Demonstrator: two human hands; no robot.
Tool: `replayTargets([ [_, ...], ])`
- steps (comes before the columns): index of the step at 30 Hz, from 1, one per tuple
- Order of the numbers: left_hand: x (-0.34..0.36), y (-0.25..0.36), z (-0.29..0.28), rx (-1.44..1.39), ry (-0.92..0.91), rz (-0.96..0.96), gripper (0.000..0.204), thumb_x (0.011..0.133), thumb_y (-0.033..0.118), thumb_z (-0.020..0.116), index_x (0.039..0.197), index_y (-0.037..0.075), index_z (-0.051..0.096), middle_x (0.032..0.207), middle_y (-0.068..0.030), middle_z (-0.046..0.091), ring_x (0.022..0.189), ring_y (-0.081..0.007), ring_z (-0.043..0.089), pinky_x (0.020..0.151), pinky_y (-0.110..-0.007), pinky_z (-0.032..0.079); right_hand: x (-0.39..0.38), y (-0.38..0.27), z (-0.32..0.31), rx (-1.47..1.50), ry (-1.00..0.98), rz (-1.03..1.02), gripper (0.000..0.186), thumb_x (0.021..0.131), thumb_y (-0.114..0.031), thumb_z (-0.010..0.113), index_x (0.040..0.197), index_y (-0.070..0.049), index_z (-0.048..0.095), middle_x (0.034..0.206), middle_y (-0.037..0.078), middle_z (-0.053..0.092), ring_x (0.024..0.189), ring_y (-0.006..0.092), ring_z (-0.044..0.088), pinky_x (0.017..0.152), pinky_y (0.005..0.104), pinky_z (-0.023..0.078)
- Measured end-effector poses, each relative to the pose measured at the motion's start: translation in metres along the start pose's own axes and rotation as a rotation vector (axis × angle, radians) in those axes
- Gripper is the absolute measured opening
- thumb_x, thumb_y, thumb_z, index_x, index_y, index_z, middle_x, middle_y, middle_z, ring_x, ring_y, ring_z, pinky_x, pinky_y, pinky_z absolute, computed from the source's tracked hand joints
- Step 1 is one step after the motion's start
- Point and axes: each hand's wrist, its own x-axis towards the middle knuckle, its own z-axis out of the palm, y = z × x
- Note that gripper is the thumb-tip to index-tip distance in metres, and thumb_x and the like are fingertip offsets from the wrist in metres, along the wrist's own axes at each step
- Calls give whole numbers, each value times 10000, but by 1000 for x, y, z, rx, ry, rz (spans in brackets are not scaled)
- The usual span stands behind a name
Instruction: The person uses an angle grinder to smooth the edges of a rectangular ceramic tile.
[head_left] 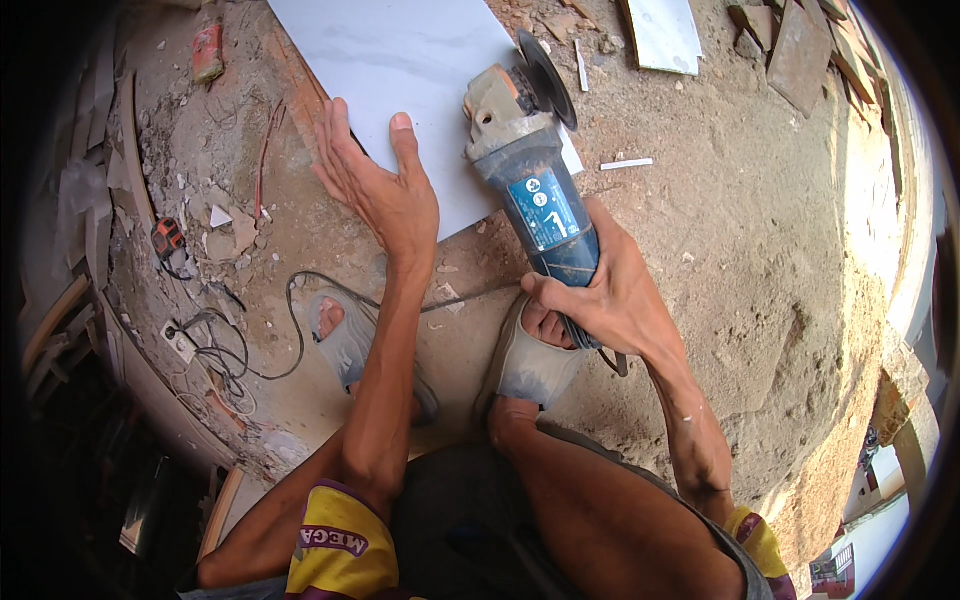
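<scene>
My right hand (610, 290) is wrapped round the rear body of a blue angle grinder (545, 205), which tilts up and to the left. Its dark cutting disc (546, 78) stands on edge over the right side of a white tile (400, 60). Whether the disc touches the tile, I cannot tell. The tile lies on the ground in front of my feet. At its left edge rests my left hand (385, 190), fingers stretched and thumb apart, gripping nothing. From the grinder's rear a dark cord (460, 298) runs left past my sandals.
At left lie a power socket (180, 340) with tangled cable, an orange-black tape measure (168, 238) and a red bottle (207, 52). A white tile piece (664, 35) and broken brown slabs (800, 60) lie far right. Thin white strips (627, 163) and rubble dot the dirt floor.
</scene>
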Motion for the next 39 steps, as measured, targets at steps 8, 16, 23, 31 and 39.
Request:
replayTargets([
  [8, 0, 1, 2, 7, 7, -13, 720, 1125, 413, 659, 1675, 23, 408, 1716, -231, 460, 1657, -413, 334, 1352, -689, 94, -11, -3, -5, 9, -17, 69, 565, 836, -194, 845, 1259, 58, 568, 857, 132, 727, 690, 195, 736, 671, 363, 598],
  [16, 0, -1, 2, 2, 10, -21, 720, 1124, 423, 658, 1673, 27, 415, 1720, -213, 458, 1660, -395, 336, 1351, -695, 85, -18, 15, -6, -71, -5, 59, 637, 821, -308, 863, 1265, 58, 590, 980, 202, 722, 912, 293, 724, 836, 445, 588],
  [23, -1, 2, 6, -21, 13, -21, 714, 1123, 422, 660, 1669, 27, 424, 1721, -210, 458, 1663, -389, 332, 1352, -695, 74, -26, 15, -9, -81, 5, 82, 653, 826, -317, 863, 1291, 53, 592, 997, 213, 725, 920, 300, 725, 847, 448, 588],
  [31, 1, 5, 1, -26, 9, -30, 711, 1118, 408, 669, 1658, 12, 432, 1718, -212, 462, 1659, -385, 339, 1355, -683, 71, -38, 18, -10, -98, 3, 91, 645, 826, -315, 869, 1287, 41, 591, 992, 204, 742, 913, 284, 739, 852, 428, 594],
  [39, 4, 7, 1, -47, 19, -61, 660, 1103, 351, 698, 1622, 6, 481, 1684, -212, 503, 1628, -380, 389, 1355, -633, 149, -61, 24, -5, 123, 36, 147, 578, 846, -205, 880, 1293, 23, 594, 1029, 176, 774, 947, 232, 753, 872, 391, 600],
])
